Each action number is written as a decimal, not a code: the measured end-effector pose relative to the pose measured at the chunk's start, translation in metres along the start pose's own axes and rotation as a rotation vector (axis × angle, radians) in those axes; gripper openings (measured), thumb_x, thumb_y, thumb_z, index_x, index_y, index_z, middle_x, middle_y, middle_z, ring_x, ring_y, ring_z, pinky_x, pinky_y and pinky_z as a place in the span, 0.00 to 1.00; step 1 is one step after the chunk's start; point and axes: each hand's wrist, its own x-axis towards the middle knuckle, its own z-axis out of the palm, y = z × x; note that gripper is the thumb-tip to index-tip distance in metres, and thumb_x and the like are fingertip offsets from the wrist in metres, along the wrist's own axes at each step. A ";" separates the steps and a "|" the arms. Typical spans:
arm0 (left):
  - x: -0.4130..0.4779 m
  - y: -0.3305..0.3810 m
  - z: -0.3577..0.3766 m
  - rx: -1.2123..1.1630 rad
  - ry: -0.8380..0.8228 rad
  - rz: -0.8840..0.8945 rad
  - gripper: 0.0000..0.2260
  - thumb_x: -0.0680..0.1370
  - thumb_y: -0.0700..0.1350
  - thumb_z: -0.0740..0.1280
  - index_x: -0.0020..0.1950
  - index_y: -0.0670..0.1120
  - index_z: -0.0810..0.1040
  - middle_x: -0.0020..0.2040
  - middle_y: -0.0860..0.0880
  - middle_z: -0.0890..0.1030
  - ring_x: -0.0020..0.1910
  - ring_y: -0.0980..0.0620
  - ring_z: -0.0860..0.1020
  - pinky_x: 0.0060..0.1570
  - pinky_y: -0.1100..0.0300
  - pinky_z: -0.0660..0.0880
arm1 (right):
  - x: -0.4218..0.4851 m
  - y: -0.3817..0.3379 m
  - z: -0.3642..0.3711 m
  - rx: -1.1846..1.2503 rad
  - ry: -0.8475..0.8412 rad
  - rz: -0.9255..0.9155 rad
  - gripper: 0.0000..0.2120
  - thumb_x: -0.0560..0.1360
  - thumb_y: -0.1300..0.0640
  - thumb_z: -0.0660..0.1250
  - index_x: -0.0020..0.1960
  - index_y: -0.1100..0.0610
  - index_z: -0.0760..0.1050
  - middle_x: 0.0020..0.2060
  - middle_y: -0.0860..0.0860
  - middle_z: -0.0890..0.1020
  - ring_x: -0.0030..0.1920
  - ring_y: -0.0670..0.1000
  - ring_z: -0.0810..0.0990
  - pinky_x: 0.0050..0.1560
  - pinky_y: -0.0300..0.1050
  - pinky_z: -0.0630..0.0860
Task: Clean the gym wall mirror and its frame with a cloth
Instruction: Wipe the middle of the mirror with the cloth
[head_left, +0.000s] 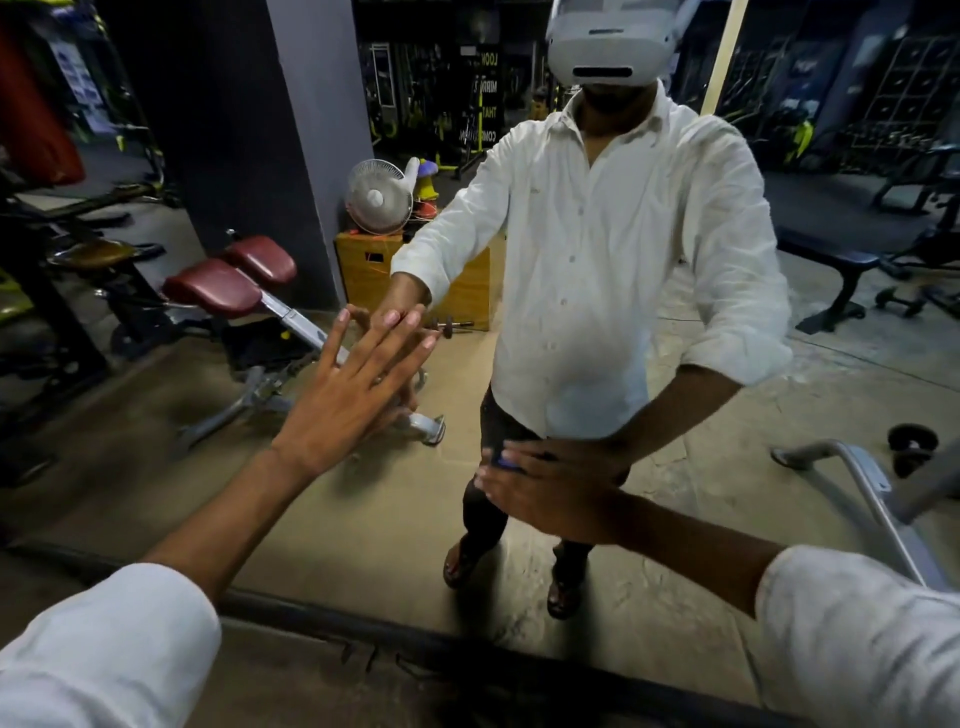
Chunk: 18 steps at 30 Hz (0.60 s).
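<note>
The wall mirror (363, 509) fills most of the head view, and its dark lower frame (332, 621) runs across the bottom. My left hand (353, 389) lies flat on the glass with straight, spread fingers, meeting its own reflection. My right hand (550, 488) is lower and to the right, pressed against the glass over a cloth (503, 460). Only a small blue edge of that cloth shows at the fingertips. Whether the fingers curl round the cloth is hidden. Both my sleeves are white.
The glass reflects a person in a white shirt and headset, a red-padded bench (228, 286), a fan (376, 197) on a wooden box (363, 270), and dark benches at the right. A grey metal bar (872, 493) stands at the right.
</note>
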 end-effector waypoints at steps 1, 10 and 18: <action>-0.002 -0.004 0.003 -0.008 0.007 0.009 0.47 0.79 0.58 0.74 0.88 0.48 0.49 0.88 0.41 0.46 0.86 0.39 0.51 0.80 0.28 0.53 | 0.011 0.016 -0.011 -0.052 0.082 0.061 0.26 0.85 0.57 0.60 0.81 0.62 0.62 0.79 0.57 0.69 0.80 0.57 0.66 0.83 0.64 0.47; -0.023 -0.010 0.027 -0.034 0.118 -0.067 0.40 0.82 0.55 0.72 0.87 0.45 0.57 0.88 0.41 0.48 0.86 0.40 0.53 0.79 0.29 0.56 | 0.073 0.040 -0.038 -0.133 0.187 0.568 0.23 0.88 0.63 0.52 0.83 0.57 0.62 0.82 0.54 0.66 0.82 0.57 0.61 0.83 0.60 0.48; -0.046 -0.040 0.034 -0.029 0.094 -0.015 0.40 0.81 0.53 0.72 0.87 0.46 0.55 0.88 0.41 0.51 0.86 0.41 0.51 0.82 0.31 0.49 | 0.074 -0.023 0.002 -0.154 -0.077 0.209 0.25 0.86 0.58 0.61 0.82 0.58 0.64 0.82 0.55 0.65 0.83 0.56 0.59 0.82 0.64 0.36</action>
